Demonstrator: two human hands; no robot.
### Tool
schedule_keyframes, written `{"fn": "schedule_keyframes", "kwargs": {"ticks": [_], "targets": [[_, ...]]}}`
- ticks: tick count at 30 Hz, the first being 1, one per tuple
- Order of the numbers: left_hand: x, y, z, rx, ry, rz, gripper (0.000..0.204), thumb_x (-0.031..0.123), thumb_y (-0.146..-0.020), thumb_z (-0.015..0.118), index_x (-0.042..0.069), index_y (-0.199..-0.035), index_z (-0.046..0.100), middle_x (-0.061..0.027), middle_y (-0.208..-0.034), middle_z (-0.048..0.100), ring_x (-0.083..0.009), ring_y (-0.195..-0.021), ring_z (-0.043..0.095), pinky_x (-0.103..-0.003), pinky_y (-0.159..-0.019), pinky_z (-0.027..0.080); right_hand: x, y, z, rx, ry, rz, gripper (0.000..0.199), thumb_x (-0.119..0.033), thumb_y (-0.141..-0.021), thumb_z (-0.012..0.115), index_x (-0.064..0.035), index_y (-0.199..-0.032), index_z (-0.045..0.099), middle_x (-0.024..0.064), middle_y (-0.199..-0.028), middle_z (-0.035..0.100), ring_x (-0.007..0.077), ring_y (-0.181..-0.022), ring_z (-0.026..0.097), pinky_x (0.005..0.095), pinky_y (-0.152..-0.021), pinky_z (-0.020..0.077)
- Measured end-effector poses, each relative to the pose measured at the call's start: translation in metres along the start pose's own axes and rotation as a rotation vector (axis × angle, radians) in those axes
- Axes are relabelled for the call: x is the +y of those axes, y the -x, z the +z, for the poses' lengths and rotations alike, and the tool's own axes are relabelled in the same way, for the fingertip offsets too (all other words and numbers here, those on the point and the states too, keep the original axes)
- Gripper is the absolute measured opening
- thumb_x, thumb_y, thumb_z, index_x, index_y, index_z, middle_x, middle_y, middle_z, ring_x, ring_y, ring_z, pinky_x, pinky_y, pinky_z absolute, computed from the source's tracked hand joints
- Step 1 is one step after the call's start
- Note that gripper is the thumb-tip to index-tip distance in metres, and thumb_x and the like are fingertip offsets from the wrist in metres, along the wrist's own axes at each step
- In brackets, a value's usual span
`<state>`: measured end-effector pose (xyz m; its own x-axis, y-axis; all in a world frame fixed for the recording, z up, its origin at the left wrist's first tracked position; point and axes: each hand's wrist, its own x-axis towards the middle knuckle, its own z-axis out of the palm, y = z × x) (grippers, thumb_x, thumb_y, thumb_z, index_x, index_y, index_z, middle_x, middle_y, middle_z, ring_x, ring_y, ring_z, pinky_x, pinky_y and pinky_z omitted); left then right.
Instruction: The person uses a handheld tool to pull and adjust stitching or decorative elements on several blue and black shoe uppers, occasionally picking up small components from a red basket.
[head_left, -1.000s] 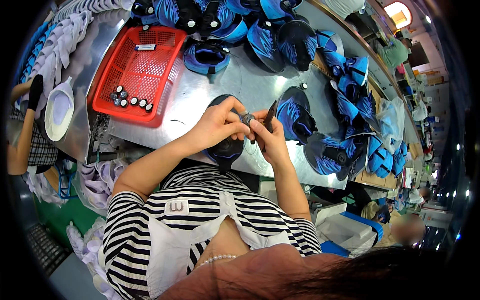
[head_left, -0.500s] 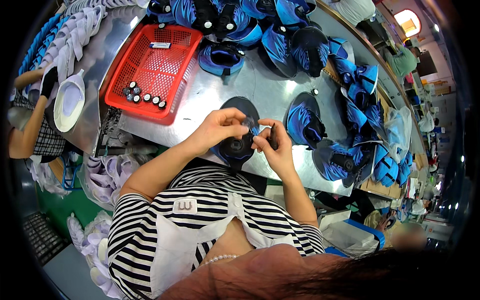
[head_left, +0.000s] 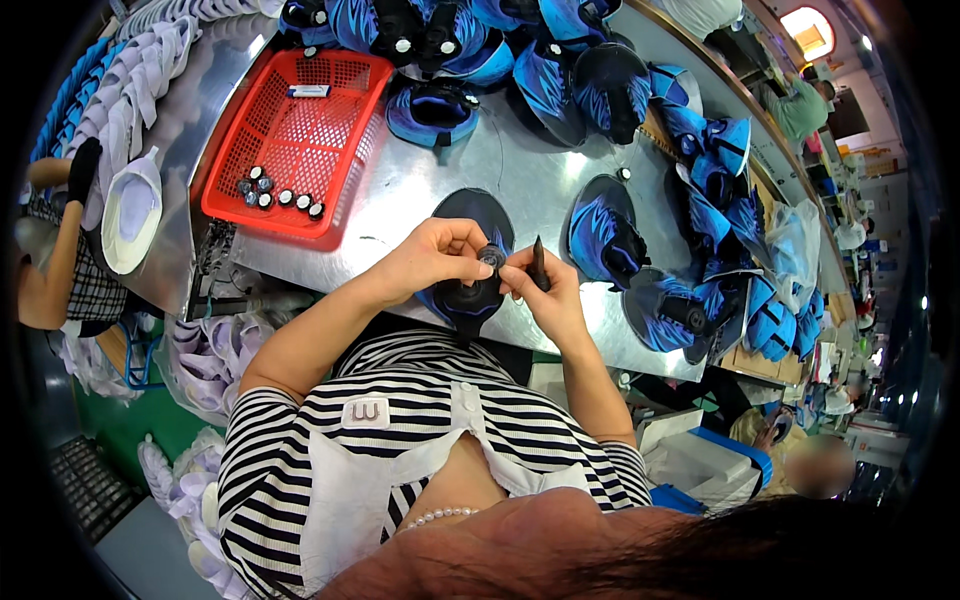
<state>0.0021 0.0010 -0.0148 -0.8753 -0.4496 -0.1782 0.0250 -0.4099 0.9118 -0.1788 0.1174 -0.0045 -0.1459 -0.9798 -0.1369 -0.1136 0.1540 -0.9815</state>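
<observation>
In front of me a dark blue-and-black shoe upper [head_left: 474, 207] lies on the metal table. Just over it, a small round black dial [head_left: 491, 256] is pinched between the thumb and fingers of my left hand [head_left: 436, 262]. My right hand [head_left: 550, 300] meets the dial's right side with thumb and fingertip. A dark pen-like tool [head_left: 539, 262] is also tucked in the right hand's fingers, its point upward. Part of the upper is hidden by my hands. To the right rests another blue-and-black shoe upper [head_left: 600, 235].
A red plastic basket [head_left: 212, 190] at the left holds several small round dials [head_left: 287, 198] and a small white-and-blue item [head_left: 309, 91]. More blue uppers [head_left: 440, 112] crowd the table's back and right. At far left, a co-worker's black-gloved hand [head_left: 84, 170] is beside white shoe pieces [head_left: 133, 205].
The dial has turned and now shows its round face between my fingertips. The dark tool in my right hand has swung more upright. My view has shifted slightly.
</observation>
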Motion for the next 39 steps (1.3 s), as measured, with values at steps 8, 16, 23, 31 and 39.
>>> {"fn": "schedule_keyframes", "kwargs": {"ticks": [8, 16, 23, 31, 39], "targets": [[0.002, -0.004, 0.002, -0.033, -0.207, -0.017, 0.014, 0.007, -0.083, 0.068, 0.003, -0.095, 0.060, 0.0002, -0.078, 0.061, -0.0055, -0.072, 0.057, -0.020, -0.067, 0.044, -0.013, -0.018, -0.007, -0.039, 0.031, -0.122, 0.012, -0.007, -0.086, 0.066, 0.0020, -0.093, 0.063, 0.0046, -0.090, 0.063, 0.0120, -0.085, 0.059, 0.0255, -0.078, 0.0462], [-0.011, -0.014, 0.022, 0.159, 0.130, 0.169, 0.022, 0.012, -0.090, 0.065, 0.000, -0.107, 0.058, -0.0028, -0.096, 0.059, -0.0083, -0.090, 0.059, -0.023, -0.081, 0.047, -0.015, -0.028, 0.005, 0.150, 0.112, -0.317, 0.009, -0.007, -0.089, 0.064, 0.0005, -0.084, 0.060, 0.0009, -0.079, 0.054, 0.0083, -0.072, 0.051, 0.0220, -0.064, 0.0383], [-0.029, -0.011, 0.023, 0.229, 0.067, 0.210, 0.016, 0.011, -0.095, 0.057, -0.002, -0.103, 0.062, -0.0044, -0.094, 0.063, -0.0105, -0.089, 0.060, -0.024, -0.083, 0.047, 0.020, -0.034, 0.001, 0.367, -0.237, -0.381, 0.010, -0.009, -0.093, 0.060, 0.0000, -0.090, 0.059, 0.0011, -0.080, 0.050, 0.0081, -0.066, 0.043, 0.0225, -0.061, 0.0342], [-0.029, -0.012, 0.022, 0.280, -0.113, 0.158, 0.020, 0.017, -0.095, 0.059, 0.000, -0.101, 0.064, -0.0012, -0.088, 0.064, -0.0068, -0.082, 0.058, -0.022, -0.076, 0.047, -0.018, -0.029, 0.009, 0.175, -0.137, -0.250, 0.014, -0.009, -0.091, 0.062, -0.0002, -0.102, 0.064, -0.0010, -0.077, 0.058, 0.0060, -0.068, 0.052, 0.0193, -0.061, 0.0394], [-0.060, -0.032, 0.012, 0.211, 0.780, 0.541, 0.020, 0.018, -0.096, 0.056, 0.001, -0.105, 0.062, -0.0128, -0.114, 0.062, -0.0225, -0.102, 0.061, -0.034, -0.090, 0.049, 0.030, -0.007, -0.014, 0.179, -0.904, 0.063, 0.009, -0.008, -0.094, 0.055, -0.0108, -0.090, 0.048, -0.0024, -0.061, 0.040, 0.0072, -0.048, 0.036, 0.0249, -0.048, 0.0353]]}}
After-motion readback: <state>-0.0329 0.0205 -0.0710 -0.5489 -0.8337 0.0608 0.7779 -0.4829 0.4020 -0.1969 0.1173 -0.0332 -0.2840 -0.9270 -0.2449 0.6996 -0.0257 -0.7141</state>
